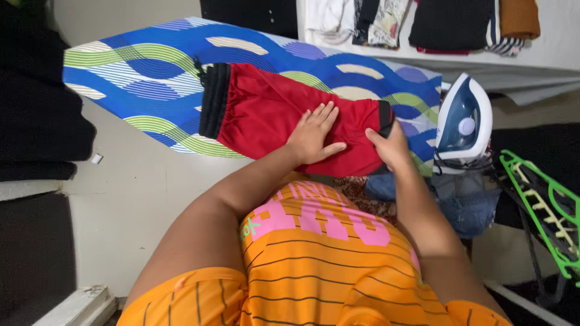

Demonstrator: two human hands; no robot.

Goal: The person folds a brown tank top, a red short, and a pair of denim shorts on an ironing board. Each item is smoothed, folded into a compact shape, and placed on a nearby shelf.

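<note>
A pair of red shorts point(272, 118) lies flat on an ironing board point(151, 78) in the middle of the frame. The board has a cover with blue, green and white waves. The shorts have a black waistband on their left end and a black edge on their right end. The left hand point(314, 136) rests flat on top of the red cloth, palm down, with the fingers spread a little and pointing toward the top of the frame. The right hand point(389, 145) is just to the right of it, at the black edge of the shorts. Its thumb and fingers are closed on that edge, pinching the cloth. The two hands are near each other but do not touch. A blue and white iron point(462, 121) stands on its end at the right tip of the board, just beside the right hand. Folded clothes point(453, 24) sit on a white table at the top right of the frame. A green hanger point(544, 205) lies at the right edge. The person wears an orange shirt point(320, 265) with thin dark stripes.
</note>
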